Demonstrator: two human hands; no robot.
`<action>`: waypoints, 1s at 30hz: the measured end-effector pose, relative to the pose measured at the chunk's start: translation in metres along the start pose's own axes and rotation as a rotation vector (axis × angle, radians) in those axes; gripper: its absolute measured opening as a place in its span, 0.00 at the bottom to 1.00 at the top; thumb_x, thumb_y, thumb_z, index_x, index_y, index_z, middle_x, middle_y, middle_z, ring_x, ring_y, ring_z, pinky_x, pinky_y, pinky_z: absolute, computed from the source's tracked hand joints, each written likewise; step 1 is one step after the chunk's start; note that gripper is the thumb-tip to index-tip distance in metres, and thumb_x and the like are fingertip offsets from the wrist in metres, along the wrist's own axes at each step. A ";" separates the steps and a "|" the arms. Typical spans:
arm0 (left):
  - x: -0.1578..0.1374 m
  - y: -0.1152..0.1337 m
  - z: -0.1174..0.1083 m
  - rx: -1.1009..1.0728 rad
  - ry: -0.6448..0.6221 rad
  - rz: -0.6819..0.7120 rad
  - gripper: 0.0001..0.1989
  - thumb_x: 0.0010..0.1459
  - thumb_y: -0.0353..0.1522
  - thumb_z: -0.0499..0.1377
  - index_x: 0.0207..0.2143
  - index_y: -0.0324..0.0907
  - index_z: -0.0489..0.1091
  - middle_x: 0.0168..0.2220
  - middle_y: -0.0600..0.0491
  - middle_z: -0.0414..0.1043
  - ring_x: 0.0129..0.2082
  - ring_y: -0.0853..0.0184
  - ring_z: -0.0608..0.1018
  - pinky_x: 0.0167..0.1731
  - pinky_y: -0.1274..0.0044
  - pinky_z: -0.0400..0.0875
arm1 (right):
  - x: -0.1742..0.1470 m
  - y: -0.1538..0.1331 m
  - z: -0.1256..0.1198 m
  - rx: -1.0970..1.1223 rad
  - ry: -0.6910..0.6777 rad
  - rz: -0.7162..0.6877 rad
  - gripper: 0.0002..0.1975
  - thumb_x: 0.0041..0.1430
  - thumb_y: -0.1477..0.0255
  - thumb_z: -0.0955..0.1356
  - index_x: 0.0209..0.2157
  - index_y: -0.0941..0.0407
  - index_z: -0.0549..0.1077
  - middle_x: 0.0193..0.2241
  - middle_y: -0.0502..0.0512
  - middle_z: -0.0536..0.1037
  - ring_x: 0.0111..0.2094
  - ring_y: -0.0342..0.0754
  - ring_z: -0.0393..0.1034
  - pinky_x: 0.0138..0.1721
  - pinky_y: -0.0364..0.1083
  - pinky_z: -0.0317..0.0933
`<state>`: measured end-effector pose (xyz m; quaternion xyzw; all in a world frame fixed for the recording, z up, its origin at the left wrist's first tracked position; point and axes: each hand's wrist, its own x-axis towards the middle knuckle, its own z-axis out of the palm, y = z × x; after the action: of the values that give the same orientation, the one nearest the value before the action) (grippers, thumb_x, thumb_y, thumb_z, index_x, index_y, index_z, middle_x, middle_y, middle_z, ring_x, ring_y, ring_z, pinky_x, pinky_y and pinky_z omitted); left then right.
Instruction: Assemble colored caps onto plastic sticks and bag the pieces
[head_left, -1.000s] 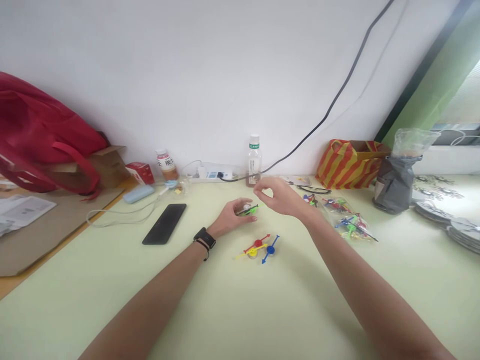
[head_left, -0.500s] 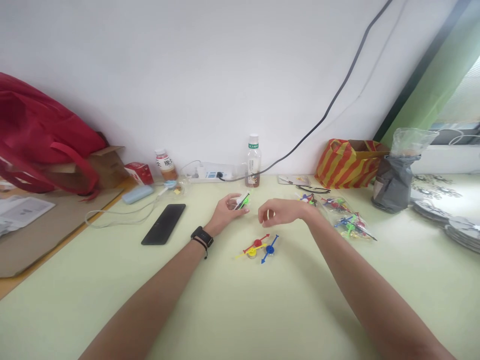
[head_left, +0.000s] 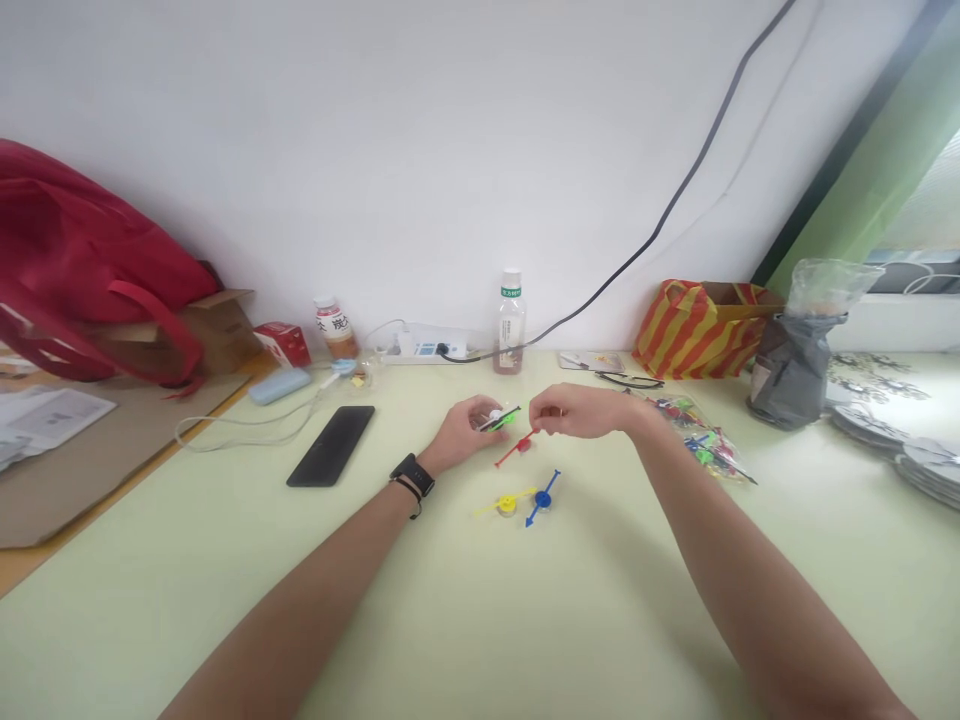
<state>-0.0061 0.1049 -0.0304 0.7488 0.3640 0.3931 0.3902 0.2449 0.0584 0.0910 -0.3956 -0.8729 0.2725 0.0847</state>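
My left hand point(head_left: 463, 433), with a dark watch at the wrist, is closed round several arrow spinners, among them a green spinner point(head_left: 508, 419) and parts in white and black. Between the fingertips of my right hand point(head_left: 576, 411) is one end of a red arrow spinner point(head_left: 523, 446), lifted off the table and tilted. Below the hands a yellow arrow spinner point(head_left: 507, 504) lies on the table. Beside it, to the right, rests a blue arrow spinner point(head_left: 543, 499). How many pieces sit inside the left hand is partly hidden by the fingers.
On the pale green table point(head_left: 450, 620) a black phone point(head_left: 331, 446) lies to the left. Bags of coloured spinners point(head_left: 709, 446) are at the right, near a striped bag point(head_left: 701, 330) and a grey bag point(head_left: 795, 370). A bottle point(head_left: 510, 325) and a power strip point(head_left: 427, 345) stand along the wall.
My right hand has taken hold of the red spinner and raised it from beside the yellow one. My left hand has tilted its spinners and moved slightly to the right.
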 end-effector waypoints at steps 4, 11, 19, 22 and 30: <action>-0.001 0.001 0.001 0.068 -0.020 0.037 0.25 0.48 0.40 0.73 0.47 0.41 0.75 0.37 0.52 0.77 0.32 0.67 0.75 0.34 0.76 0.70 | -0.014 -0.011 -0.020 -0.070 0.369 -0.010 0.10 0.64 0.73 0.63 0.37 0.54 0.76 0.28 0.50 0.75 0.27 0.44 0.65 0.28 0.43 0.58; -0.004 0.009 0.002 0.196 0.030 0.066 0.24 0.49 0.39 0.72 0.48 0.44 0.76 0.40 0.52 0.78 0.34 0.65 0.75 0.35 0.74 0.70 | -0.017 -0.024 -0.026 -0.017 0.901 -0.061 0.07 0.65 0.71 0.64 0.41 0.54 0.73 0.26 0.50 0.72 0.26 0.45 0.63 0.32 0.45 0.59; -0.007 0.018 0.005 0.254 0.062 0.088 0.24 0.51 0.40 0.71 0.50 0.45 0.75 0.36 0.54 0.78 0.30 0.67 0.74 0.33 0.76 0.69 | -0.010 -0.029 -0.016 -0.184 0.883 -0.051 0.05 0.63 0.74 0.63 0.38 0.54 0.71 0.25 0.50 0.73 0.26 0.46 0.63 0.30 0.45 0.55; -0.009 0.021 0.005 0.285 0.049 0.100 0.23 0.52 0.39 0.70 0.51 0.45 0.75 0.37 0.54 0.78 0.30 0.68 0.73 0.34 0.76 0.69 | -0.004 -0.027 -0.011 -0.249 0.912 -0.019 0.06 0.61 0.76 0.64 0.38 0.54 0.72 0.26 0.50 0.74 0.26 0.46 0.63 0.30 0.44 0.53; -0.008 0.021 0.006 0.326 0.040 0.100 0.22 0.53 0.38 0.69 0.51 0.45 0.74 0.36 0.55 0.78 0.30 0.68 0.74 0.34 0.76 0.69 | 0.003 -0.027 -0.008 -0.200 0.947 0.042 0.07 0.57 0.78 0.66 0.34 0.55 0.76 0.24 0.50 0.76 0.25 0.45 0.67 0.29 0.44 0.56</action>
<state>0.0004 0.0874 -0.0171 0.8115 0.3929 0.3624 0.2361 0.2283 0.0494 0.1119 -0.4999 -0.7522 -0.0214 0.4288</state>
